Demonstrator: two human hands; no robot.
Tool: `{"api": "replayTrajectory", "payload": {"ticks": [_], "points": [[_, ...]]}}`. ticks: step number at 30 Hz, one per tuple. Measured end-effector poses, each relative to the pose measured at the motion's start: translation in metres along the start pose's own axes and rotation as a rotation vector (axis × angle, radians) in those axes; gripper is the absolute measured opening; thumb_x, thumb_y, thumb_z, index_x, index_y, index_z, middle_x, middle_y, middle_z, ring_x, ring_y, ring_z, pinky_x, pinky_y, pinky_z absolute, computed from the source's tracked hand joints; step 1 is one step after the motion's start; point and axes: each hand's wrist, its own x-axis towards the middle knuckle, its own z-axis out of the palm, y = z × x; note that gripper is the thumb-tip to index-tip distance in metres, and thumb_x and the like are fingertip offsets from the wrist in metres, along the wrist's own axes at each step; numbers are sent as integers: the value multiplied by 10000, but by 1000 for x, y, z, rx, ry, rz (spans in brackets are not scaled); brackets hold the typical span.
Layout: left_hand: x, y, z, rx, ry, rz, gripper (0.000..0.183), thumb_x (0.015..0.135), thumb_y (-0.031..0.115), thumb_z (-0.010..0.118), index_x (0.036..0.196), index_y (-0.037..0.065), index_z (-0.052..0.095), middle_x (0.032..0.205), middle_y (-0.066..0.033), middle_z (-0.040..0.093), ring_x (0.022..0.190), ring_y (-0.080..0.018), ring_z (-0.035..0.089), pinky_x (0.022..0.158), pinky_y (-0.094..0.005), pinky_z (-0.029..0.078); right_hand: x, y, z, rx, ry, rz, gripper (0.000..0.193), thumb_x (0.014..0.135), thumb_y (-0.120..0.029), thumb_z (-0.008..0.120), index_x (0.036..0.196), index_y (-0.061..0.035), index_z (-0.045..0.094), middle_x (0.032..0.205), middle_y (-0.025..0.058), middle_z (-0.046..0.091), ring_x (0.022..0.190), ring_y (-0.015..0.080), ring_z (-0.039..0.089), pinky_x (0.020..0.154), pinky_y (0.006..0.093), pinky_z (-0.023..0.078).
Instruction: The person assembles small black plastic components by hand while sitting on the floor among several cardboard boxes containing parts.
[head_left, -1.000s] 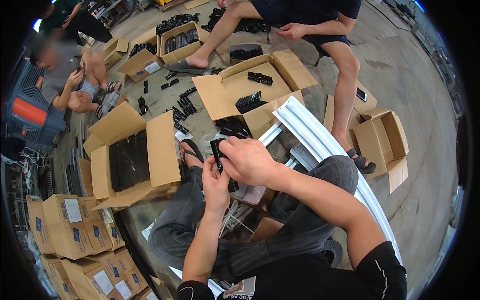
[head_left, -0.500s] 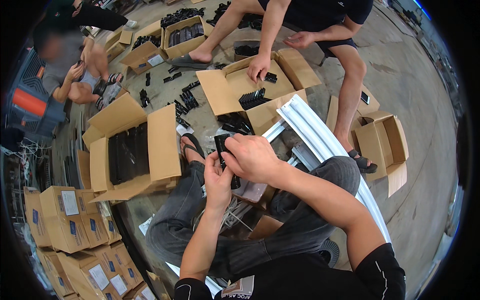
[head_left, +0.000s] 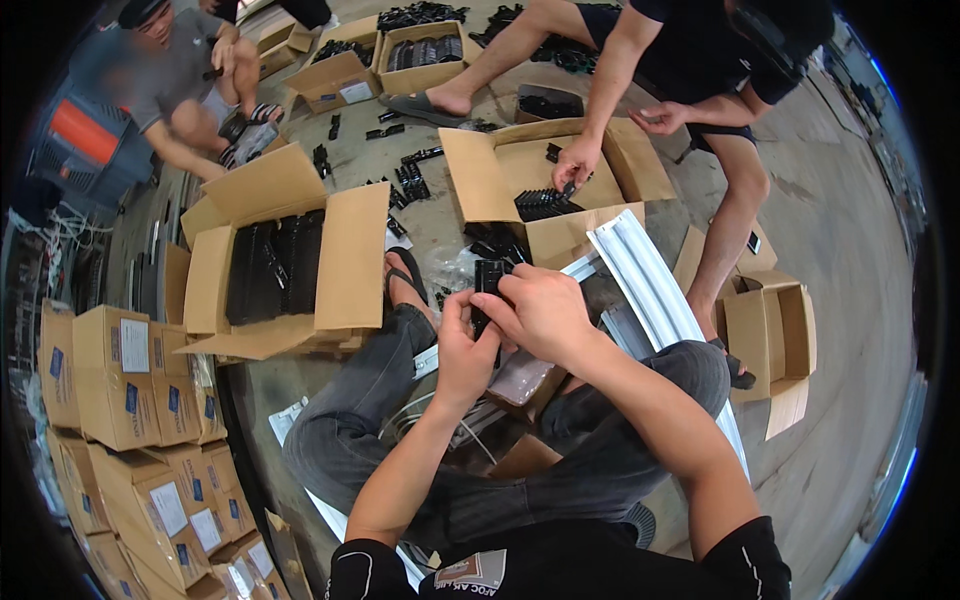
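A long black plastic piece (head_left: 491, 275) stands nearly upright between my hands, above my lap. My left hand (head_left: 466, 348) grips its lower part from the left, with the fingers wrapped behind it. My right hand (head_left: 541, 310) closes on its right side, thumb pressed across the front. The lower end is mostly hidden by my fingers. Just beyond it, several similar black pieces (head_left: 497, 241) lie heaped by an open carton (head_left: 467, 180). A co-worker's hand (head_left: 577, 165) holds a small black piece over the row of pieces inside that carton.
To the left stands an open carton (head_left: 353, 262) of black pieces. Stacked closed boxes (head_left: 112, 375) fill the lower left. White metal profiles (head_left: 645, 270) lie by my right knee. A small open carton (head_left: 770, 330) is at the right. Another person (head_left: 190, 75) crouches at the far left.
My view has shifted, and both hands still hold the black piece. The co-worker's hand has come down to the row in the carton. The far-left person now reaches toward the left carton.
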Motion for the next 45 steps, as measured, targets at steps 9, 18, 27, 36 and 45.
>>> {"api": "replayTrajectory", "payload": {"ticks": [9,18,27,36,45], "points": [[4,11,-2,-6,42,-79,361,934,34,620,1211,-55,406,1018,-111,610,766,-125,635,591,-253,531,2,7,6,105,-30,112,551,932,-543,569,843,0,598,762,203,640,742,398,654,687,472,512],[7,137,-68,-45,367,129,130,961,159,616,991,56,542,873,-65,645,602,-113,618,493,-260,517,28,60,21,67,-152,299,454,935,-453,581,857,-13,661,799,188,684,809,394,663,736,480,514],[-5,143,-122,268,514,99,287,848,113,772,1012,64,542,777,-5,603,524,-67,545,461,-222,450,112,105,164,-56,-340,240,266,842,-211,598,958,-14,733,975,244,702,957,379,686,852,467,544],[-1,136,-126,203,493,37,328,843,53,710,1117,9,537,819,-43,613,570,-94,575,516,-236,461,100,128,318,-197,-697,137,252,762,-92,617,986,-40,721,1027,237,701,989,416,669,862,480,540],[2,137,-141,176,652,-10,294,842,63,705,1087,5,551,800,-22,570,673,-81,523,614,-217,417,115,120,340,-425,-690,172,215,838,-106,613,998,-87,756,1064,162,730,1010,296,711,854,411,573]]}}
